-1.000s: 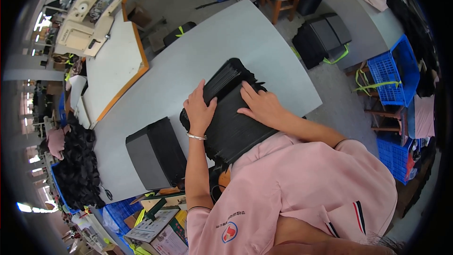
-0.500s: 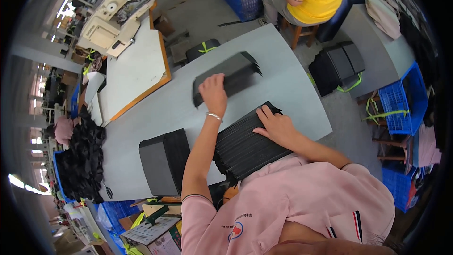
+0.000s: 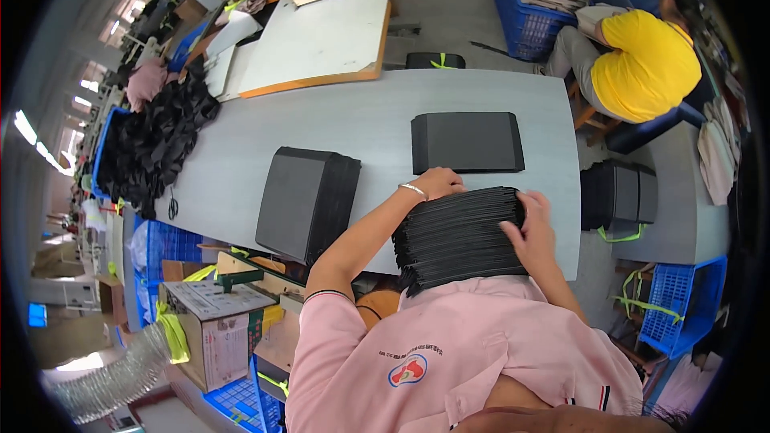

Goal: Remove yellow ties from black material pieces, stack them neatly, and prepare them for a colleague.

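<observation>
Scraps [image 3: 152,144] of black fabric, heaped at the far left end of the grey desk [image 3: 321,124]; scissors [image 3: 172,207] just beside the heap. Below the desk edge, a cardboard box [image 3: 216,329] and blue crates [image 3: 164,242]. Next along, a black stack [image 3: 309,202] standing on the desk, apart from both hands. Left hand [image 3: 437,184], with a bracelet at the wrist, resting on the top left corner of the near pile [image 3: 461,236] of thin black sheets; fingers curled over its far edge, grip closed on that corner. Pile at the near desk edge, right against the pink shirt. Behind it, well clear, a flat black piece [image 3: 467,143] lying alone. Right hand [image 3: 531,232] on the pile's right edge, fingers spread and pressing the sheet ends, thumb on top. Farther right, a black bundle [image 3: 618,196] tied with green cord, off the desk, and a person [image 3: 650,64] in yellow seated at the far corner.
</observation>
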`<control>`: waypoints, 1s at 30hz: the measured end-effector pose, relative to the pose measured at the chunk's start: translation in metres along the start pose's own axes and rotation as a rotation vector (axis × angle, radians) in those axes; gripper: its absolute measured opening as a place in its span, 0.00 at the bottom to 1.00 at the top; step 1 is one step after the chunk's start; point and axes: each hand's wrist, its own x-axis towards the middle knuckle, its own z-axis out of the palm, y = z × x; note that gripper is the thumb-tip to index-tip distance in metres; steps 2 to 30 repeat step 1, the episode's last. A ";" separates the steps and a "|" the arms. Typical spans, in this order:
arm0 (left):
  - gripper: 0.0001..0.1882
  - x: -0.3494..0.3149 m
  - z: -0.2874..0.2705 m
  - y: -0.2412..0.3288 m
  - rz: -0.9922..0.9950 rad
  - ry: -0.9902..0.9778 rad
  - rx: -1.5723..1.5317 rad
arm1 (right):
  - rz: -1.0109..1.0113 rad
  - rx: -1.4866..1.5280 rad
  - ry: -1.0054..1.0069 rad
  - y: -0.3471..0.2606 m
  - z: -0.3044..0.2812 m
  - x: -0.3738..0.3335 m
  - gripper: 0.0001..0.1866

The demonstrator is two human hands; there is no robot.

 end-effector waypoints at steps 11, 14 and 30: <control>0.28 -0.007 0.004 -0.002 -0.030 -0.011 0.010 | -0.009 -0.002 -0.003 -0.002 0.000 0.000 0.34; 0.28 -0.007 0.004 -0.002 -0.030 -0.011 0.010 | -0.009 -0.002 -0.003 -0.002 0.000 0.000 0.34; 0.28 -0.007 0.004 -0.002 -0.030 -0.011 0.010 | -0.009 -0.002 -0.003 -0.002 0.000 0.000 0.34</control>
